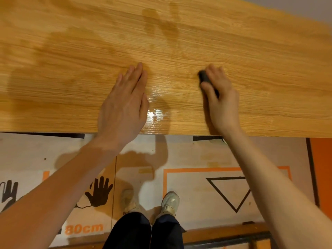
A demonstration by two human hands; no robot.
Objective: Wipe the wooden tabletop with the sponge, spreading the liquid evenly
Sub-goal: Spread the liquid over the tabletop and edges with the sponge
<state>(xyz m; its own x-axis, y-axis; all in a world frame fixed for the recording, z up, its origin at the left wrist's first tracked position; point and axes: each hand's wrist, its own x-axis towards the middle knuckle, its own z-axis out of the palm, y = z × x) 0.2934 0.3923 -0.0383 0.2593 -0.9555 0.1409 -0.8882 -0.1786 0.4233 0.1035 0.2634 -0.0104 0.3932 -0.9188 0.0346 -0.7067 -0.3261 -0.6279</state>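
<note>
While it sits pressed to the wood under the right hand (221, 97), the small dark sponge block (206, 79) shows only a corner and one edge; fingers and thumb curl round it in a clenched grip, so its full shape and thickness are hidden. It looks soft and light, likely to squash under pressure and slide easily where the surface is wet, so holding it across the top with the thumb along one side, as now, seems the sound way to steer it. It lies near the front edge of the pale oak-grained wooden bench (269, 51), right of centre. Just left of it a glossy wet patch of liquid (156, 114) shines by the edge, with duller damp streaks farther back. The left hand (125, 103) rests flat on the wood beside that patch, fingers straight, grip released and holding nothing. Motion blur softens the right hand and the bench's far left, so how evenly the film lies there is hard to judge
</note>
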